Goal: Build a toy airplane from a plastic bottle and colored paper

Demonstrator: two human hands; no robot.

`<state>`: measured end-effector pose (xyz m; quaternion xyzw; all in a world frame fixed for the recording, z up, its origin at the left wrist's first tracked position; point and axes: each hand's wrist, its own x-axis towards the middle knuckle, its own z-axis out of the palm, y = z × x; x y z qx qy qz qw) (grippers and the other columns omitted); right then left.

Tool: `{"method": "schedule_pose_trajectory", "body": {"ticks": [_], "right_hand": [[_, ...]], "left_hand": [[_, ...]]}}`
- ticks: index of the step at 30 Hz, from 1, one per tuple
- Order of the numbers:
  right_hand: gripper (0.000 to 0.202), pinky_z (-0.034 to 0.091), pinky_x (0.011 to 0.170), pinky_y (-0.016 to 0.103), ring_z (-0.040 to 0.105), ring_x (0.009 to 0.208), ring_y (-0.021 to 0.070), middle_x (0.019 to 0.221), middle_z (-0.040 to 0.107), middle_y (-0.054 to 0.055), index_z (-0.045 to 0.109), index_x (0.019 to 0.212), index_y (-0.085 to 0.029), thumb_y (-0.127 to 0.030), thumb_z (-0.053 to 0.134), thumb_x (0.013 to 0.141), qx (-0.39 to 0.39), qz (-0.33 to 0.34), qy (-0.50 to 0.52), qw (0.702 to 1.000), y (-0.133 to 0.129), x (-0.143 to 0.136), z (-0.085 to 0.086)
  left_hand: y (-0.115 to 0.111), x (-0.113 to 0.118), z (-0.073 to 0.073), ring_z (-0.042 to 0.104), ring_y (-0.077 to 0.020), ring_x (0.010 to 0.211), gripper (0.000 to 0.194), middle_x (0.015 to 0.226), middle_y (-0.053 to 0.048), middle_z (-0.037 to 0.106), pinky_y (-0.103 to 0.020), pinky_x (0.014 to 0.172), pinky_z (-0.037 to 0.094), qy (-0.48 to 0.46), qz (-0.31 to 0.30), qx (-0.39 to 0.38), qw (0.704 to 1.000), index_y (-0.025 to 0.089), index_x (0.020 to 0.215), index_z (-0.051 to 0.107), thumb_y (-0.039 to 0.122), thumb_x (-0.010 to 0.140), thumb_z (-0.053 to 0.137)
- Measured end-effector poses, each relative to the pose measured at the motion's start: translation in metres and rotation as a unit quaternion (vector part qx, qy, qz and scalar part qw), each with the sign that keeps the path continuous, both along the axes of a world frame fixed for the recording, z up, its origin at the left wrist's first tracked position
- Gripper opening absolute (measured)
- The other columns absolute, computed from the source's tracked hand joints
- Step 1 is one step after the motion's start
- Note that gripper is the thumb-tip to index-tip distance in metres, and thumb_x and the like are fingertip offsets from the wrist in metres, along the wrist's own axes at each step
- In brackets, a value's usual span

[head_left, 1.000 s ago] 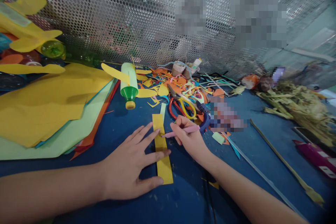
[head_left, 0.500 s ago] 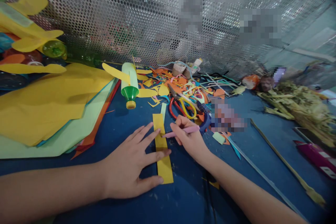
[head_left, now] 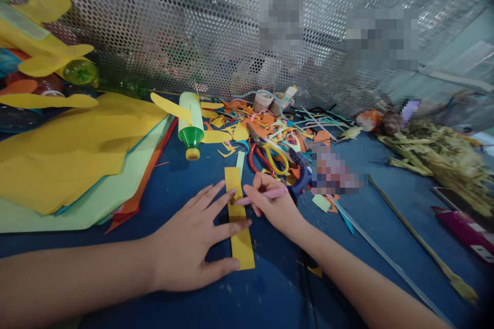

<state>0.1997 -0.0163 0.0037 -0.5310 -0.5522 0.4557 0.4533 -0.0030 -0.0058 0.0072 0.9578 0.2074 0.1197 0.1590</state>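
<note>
A narrow strip of yellow paper lies lengthwise on the blue tabletop. My left hand is spread with fingers apart, its fingertips resting on the strip. In my right hand a pink pen is pinched, its tip on the strip close to my left index finger. Just beyond my right hand are scissors with red and yellow handles. Ahead stands a green bottle wrapped in pale green paper, with yellow paper blades and a yellow cap toward me.
Stacked coloured paper sheets cover the left side, with bottle models behind. Paper scraps pile up at the back against a perforated metal screen. On the right lie a long stick, dried husks and a magenta packet.
My right hand has shifted slightly left and down, carrying the pen tip a little further across the strip. My left hand and the strip are still.
</note>
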Motion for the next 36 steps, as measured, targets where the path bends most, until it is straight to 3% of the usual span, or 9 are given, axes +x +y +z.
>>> {"method": "schedule_pose_trajectory", "body": {"ticks": [8,14,19,22,36], "right_hand": [[0.027,0.055,0.066,0.027,0.051,0.040,0.0067,0.038,0.041,-0.012,0.041,0.063,-0.021,-0.032,0.058,0.080,-0.030,0.033,0.006,0.999,-0.001,0.002,-0.001],[0.031,0.050,0.053,0.021,0.044,0.035,0.0057,0.037,0.037,-0.012,0.038,0.058,-0.021,-0.033,0.058,0.079,-0.032,0.029,-0.018,0.999,-0.001,0.001,0.006],[0.032,0.031,0.036,0.016,0.035,0.031,0.0041,0.036,0.034,-0.011,0.035,0.054,-0.021,-0.029,0.058,0.075,-0.038,0.014,-0.029,0.999,0.000,0.000,0.011],[0.030,0.022,0.033,0.017,0.031,0.030,0.0032,0.038,0.033,-0.011,0.034,0.053,-0.020,-0.025,0.057,0.073,-0.042,-0.001,-0.032,0.999,0.001,0.002,0.010],[0.029,0.022,0.033,0.016,0.030,0.029,0.0040,0.038,0.029,-0.011,0.031,0.054,-0.021,-0.022,0.051,0.075,-0.010,-0.068,-0.037,0.997,0.003,0.006,0.007]], "left_hand": [[0.000,0.000,0.001,0.014,-0.0384,0.133,0.056,0.145,-0.009,0.026,-0.059,0.100,0.025,0.014,-0.002,0.008,1.000,0.036,0.134,0.035,0.056,0.082,0.042],[0.000,-0.001,0.001,0.015,-0.0375,0.133,0.056,0.146,-0.006,0.024,-0.058,0.102,0.024,0.001,-0.004,0.002,1.000,0.036,0.133,0.037,0.056,0.082,0.043],[0.000,-0.001,0.001,0.014,-0.0380,0.133,0.056,0.147,-0.005,0.021,-0.059,0.101,0.024,0.010,-0.001,-0.002,1.000,0.037,0.134,0.034,0.056,0.083,0.042],[0.000,-0.001,0.002,0.014,-0.0381,0.133,0.055,0.148,-0.004,0.020,-0.060,0.101,0.024,0.012,0.001,-0.007,1.000,0.038,0.134,0.035,0.056,0.082,0.042],[-0.001,-0.001,0.002,0.013,-0.0401,0.133,0.053,0.148,-0.005,0.018,-0.062,0.100,0.024,0.028,0.002,-0.008,1.000,0.039,0.133,0.036,0.057,0.083,0.041]]}}
